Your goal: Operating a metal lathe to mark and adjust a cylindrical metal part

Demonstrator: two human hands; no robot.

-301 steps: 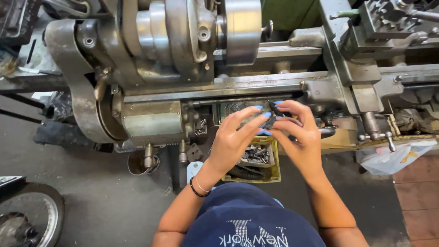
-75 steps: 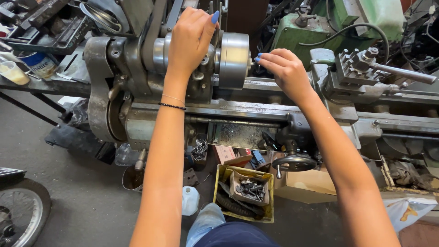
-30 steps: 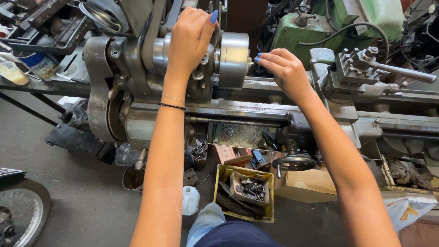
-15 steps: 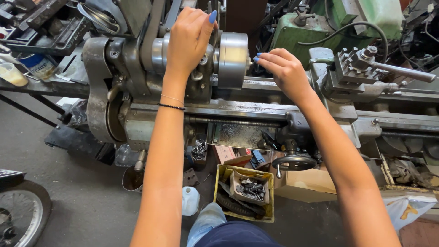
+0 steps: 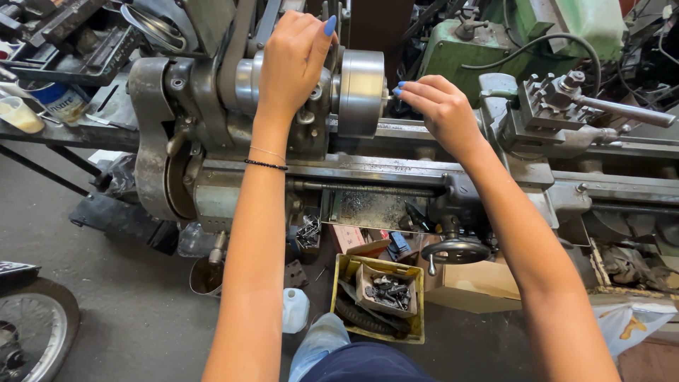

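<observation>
I stand at a grey metal lathe (image 5: 212, 177). My left hand (image 5: 291, 60) rests on top of the headstock, fingers curled over the rear of the round steel chuck (image 5: 361, 92). My right hand (image 5: 442, 110) reaches to the chuck's front face, fingertips pinched at its centre; whatever they pinch is hidden. The tool post (image 5: 555, 95) with a long steel handle (image 5: 622, 112) sits to the right of that hand on the carriage.
A carriage handwheel (image 5: 455, 251) hangs below the bed. On the floor stand a yellow box of metal parts (image 5: 382, 297), a cardboard box (image 5: 474, 286) and a white bottle (image 5: 295, 310). A wheel (image 5: 32, 336) is at lower left, a green machine (image 5: 495, 42) behind.
Ten seconds ago both hands were down at the carriage handling a small dark part. Since then they have come up to the chuck and have stayed nearly still over the last second.
</observation>
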